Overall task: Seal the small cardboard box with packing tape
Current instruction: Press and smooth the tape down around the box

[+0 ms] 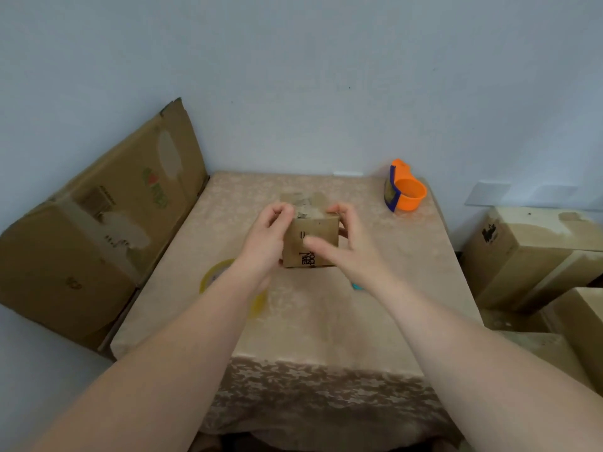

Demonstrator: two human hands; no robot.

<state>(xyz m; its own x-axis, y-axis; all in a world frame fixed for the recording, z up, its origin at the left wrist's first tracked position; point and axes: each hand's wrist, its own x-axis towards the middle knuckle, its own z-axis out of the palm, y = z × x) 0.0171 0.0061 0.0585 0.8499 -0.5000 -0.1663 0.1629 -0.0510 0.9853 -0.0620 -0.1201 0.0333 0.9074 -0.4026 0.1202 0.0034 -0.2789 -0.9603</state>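
A small brown cardboard box (pixel 318 228) with black print on its near face stands in the middle of the table, old tape scraps on its top. My left hand (pixel 266 239) grips its left side, fingers curled over the top edge. My right hand (pixel 350 247) holds the right side, thumb across the near face and fingers around the far corner. A roll of yellowish clear packing tape (pixel 213 274) lies flat on the table, partly hidden under my left forearm.
An orange tape dispenser (pixel 406 190) sits at the table's far right corner. A small teal object (pixel 357 286) peeks from under my right wrist. A large flattened cardboard box (pixel 98 223) leans at the left. Several cardboard boxes (pixel 522 256) stack at the right. A beige patterned cloth (pixel 326 321) covers the table.
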